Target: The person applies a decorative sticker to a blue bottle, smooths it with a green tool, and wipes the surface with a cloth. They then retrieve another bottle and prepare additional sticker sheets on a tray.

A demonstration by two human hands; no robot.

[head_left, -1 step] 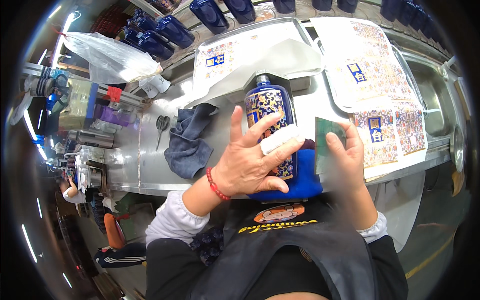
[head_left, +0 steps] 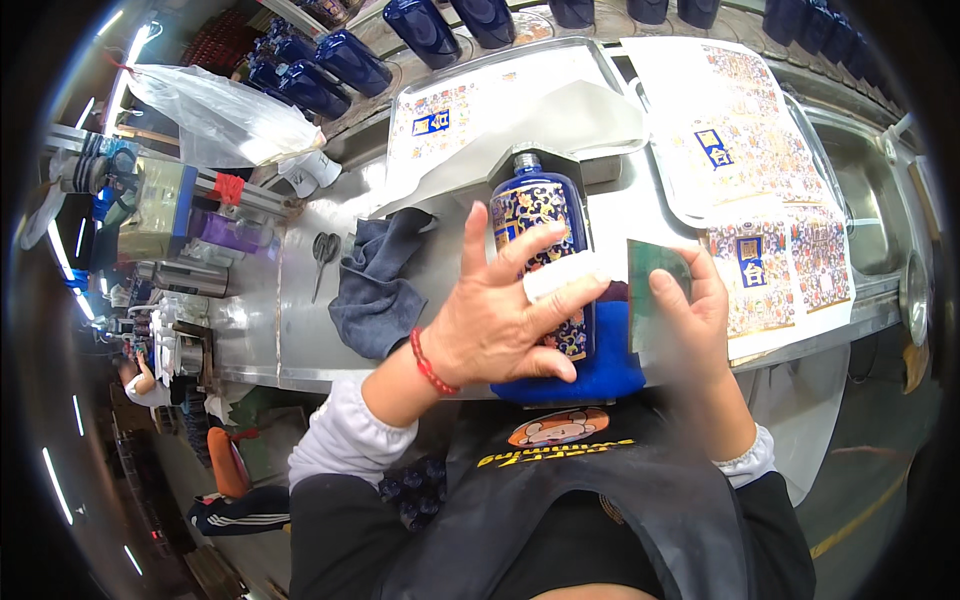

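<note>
Steel counter (head_left: 250, 335) — hands (head_left: 490, 335) by blue bottle (head_left: 535, 203), right (head_left: 707, 312) pinching green sheet (head_left: 643, 265).

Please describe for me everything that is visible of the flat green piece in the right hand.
The flat green piece is a thin, straight-edged sheet, apparently plastic. Pinched in the right hand, it is held with one face toward the camera, right of the patterned blue bottle, with a visible gap between. The hand and a blur hide its lower right part.

yellow lettering (head_left: 555, 453) on black apron (head_left: 650, 500)
</note>
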